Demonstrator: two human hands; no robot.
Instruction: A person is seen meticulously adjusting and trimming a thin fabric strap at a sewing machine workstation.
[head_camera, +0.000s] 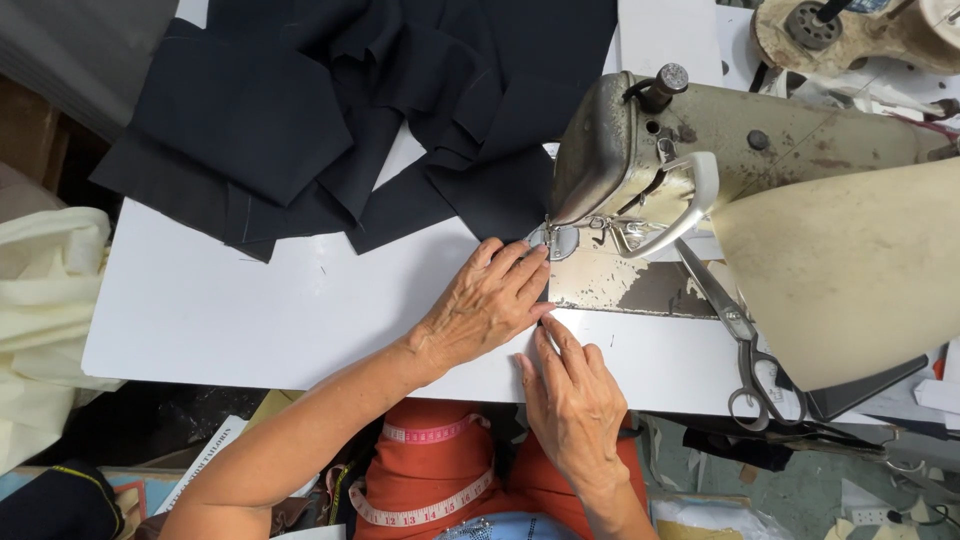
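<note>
My left hand (485, 300) lies flat on the white table (250, 310), fingers spread and pointing toward the presser foot (550, 240) of an old cream sewing machine (700, 140). Just below it, my right hand (570, 395) rests at the table's front edge, its fingertips close to the left hand's. Whether a small piece lies under the fingers cannot be told. A heap of dark navy fabric pieces (340, 110) is spread behind the needle, reaching down to the foot.
Scissors (745, 345) lie on the machine bed at the right. Pale yellow cloth (45, 300) hangs at the left edge. A pink measuring tape (430, 505) lies in my lap. Another machine (850, 30) sits at the far right.
</note>
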